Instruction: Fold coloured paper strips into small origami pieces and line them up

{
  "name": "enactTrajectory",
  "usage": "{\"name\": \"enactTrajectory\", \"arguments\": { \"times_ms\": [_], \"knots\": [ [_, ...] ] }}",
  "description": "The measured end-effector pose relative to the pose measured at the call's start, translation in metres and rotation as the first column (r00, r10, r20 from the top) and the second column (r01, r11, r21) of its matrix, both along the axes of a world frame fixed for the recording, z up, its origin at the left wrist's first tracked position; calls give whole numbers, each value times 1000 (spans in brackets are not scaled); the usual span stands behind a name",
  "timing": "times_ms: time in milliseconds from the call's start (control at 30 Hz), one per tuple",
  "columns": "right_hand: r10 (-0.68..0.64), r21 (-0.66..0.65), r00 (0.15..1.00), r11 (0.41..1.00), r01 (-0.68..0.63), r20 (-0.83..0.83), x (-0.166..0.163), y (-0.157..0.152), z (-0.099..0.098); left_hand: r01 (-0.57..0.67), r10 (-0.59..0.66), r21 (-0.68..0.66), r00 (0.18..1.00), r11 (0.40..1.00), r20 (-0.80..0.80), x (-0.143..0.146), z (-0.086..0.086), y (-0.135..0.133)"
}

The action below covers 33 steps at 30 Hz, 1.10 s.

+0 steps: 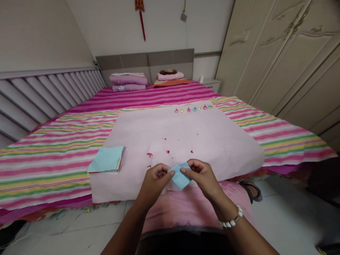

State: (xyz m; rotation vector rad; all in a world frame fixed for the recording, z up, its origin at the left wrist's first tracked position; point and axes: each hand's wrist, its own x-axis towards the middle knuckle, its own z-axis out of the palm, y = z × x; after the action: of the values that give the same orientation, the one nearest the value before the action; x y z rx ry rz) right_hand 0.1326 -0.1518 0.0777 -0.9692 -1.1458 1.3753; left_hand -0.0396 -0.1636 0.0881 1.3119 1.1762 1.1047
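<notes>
A small light-blue piece of folded paper is held up between my two hands, above the near edge of a pale pink sheet. My left hand pinches its left corner between thumb and fingers. On the opposite side, the thumb and fingers of my right hand grip the paper's upper right edge; a white bead bracelet circles that wrist. To the left lies a stack of coloured square paper with a light-blue sheet on top. Several small folded paper pieces stand in a row at the sheet's far edge.
The pale sheet has several red marks or scraps on it. Underneath is a bed with a striped cover. Folded bedding sits by the headboard. A pink cushion lies across the lap, and a wardrobe stands at right.
</notes>
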Motion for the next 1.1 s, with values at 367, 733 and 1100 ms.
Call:
{"name": "enactTrajectory", "arguments": {
  "times_ms": [367, 733, 1100],
  "knots": [
    [-28, -236, 940, 970, -57, -340, -14, 1, -3, -82, 90, -70, 990, 994, 107, 12, -8, -6],
    [-61, -129, 993, 990, 47, -100, -6, 3, -2, 165, -156, -150, 985, 975, 75, 8, -13, -6],
    [12, -119, 980, 992, -36, -201, -14, -2, 2, 3, 23, -90, 958, 996, 287, 13, -3, -5]
  ]
}}
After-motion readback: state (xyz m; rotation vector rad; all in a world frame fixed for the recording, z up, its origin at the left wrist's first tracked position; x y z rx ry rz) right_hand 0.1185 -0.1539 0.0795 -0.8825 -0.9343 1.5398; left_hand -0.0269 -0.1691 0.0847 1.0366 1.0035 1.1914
